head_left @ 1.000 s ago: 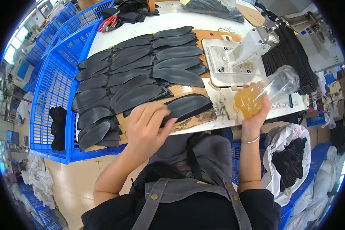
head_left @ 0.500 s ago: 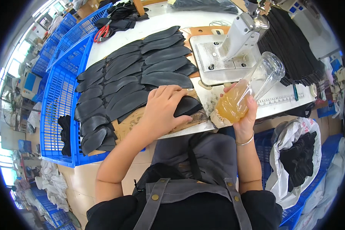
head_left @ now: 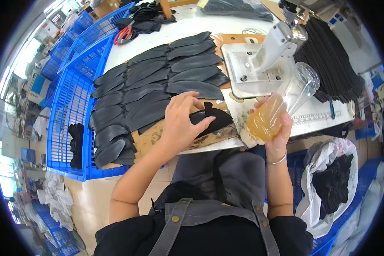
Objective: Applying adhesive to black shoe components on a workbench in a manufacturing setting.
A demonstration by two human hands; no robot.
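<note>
My left hand [head_left: 182, 119] is over the near edge of a brown board [head_left: 151, 135], thumb and fingers apart. Its thumb touches a black leaf-shaped piece [head_left: 217, 120], part of which stands up as a small flap beside the thumb. Rows of similar black pieces [head_left: 147, 72] overlap across the board. My right hand [head_left: 279, 136] is closed round a clear bottle [head_left: 266, 121] of amber, glue-like liquid. The bottle is tilted, its pale crusted end low at the left, close to the board's right edge.
A white metal machine [head_left: 271, 51] on a base plate stands behind the bottle. Stacked black strips [head_left: 328, 64] lie at the right. Red-handled pliers [head_left: 123, 35] are at the back left. Blue crates [head_left: 68, 123] flank the table, and a white sack [head_left: 305, 205] holds black pieces.
A flap of the near black piece now stands up beside my left thumb; before, the piece lay flat. My right hand still holds the tilted bottle. The whole view has shifted slightly.
</note>
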